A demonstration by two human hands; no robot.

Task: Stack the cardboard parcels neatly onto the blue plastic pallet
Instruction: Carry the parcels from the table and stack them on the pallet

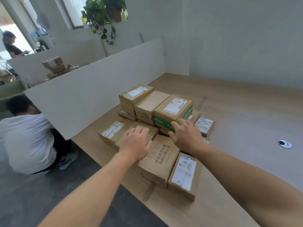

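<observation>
Head view: both hands are out over a heap of boxes. The left hand (136, 141) is loose, its fingers a bit bent, and it holds nothing. It is over a flat box (148, 130); I cannot tell if it touches it. The right hand (186, 134) is spread wide and holds nothing. Its fingertips are at the near edge of the green box (173, 108), which sits on top of the heap.

I think this is the pick-up step, and the green box looks like the one to take. Next, the hands must go to its two sides, squeeze, and lift it straight up, so the ones beside it do not slide.

The boxes lie on a table (246, 115), under and just past the hands. A big box (161, 159) and a label box (185, 176) lie nearer, below the wrists. The pallet is not in view.

A person in a white shirt (27, 141) crouches far left, by a white board (91, 95).
</observation>
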